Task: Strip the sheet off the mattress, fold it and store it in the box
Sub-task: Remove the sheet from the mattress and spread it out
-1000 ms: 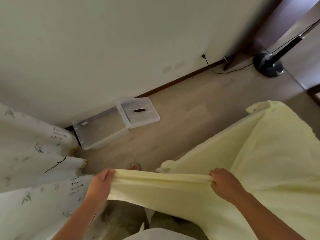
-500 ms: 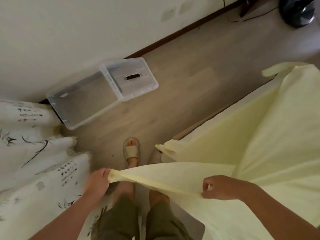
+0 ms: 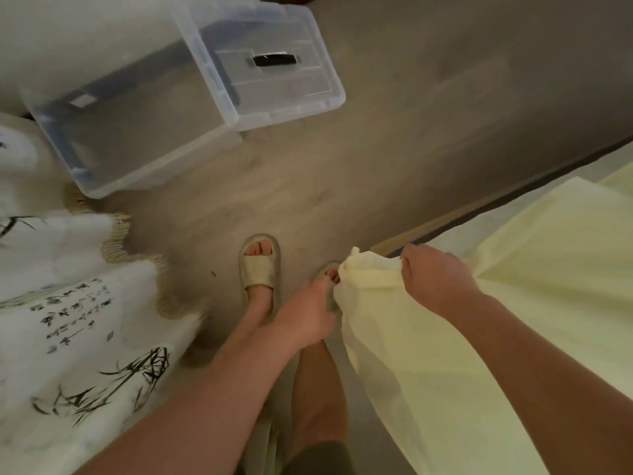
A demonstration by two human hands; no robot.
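A pale yellow sheet (image 3: 479,320) hangs from the mattress (image 3: 507,214) at the right down toward the floor. My left hand (image 3: 308,313) pinches the sheet's bunched edge just above my feet. My right hand (image 3: 435,279) grips the same bunch from above, close beside the left hand. A clear plastic box (image 3: 137,121) stands open on the floor at the upper left, with its clear lid (image 3: 270,63) lying against its right side.
White curtains (image 3: 68,303) with black ink bamboo and a fringed hem fill the left side. My feet in beige slippers (image 3: 260,265) stand on the wood floor (image 3: 411,114) between curtain and bed. A white wall runs behind the box.
My hands have come together, gathering the stretched sheet edge into a bunch. The view has tilted downward, so the box looks nearer and the fan is out of sight.
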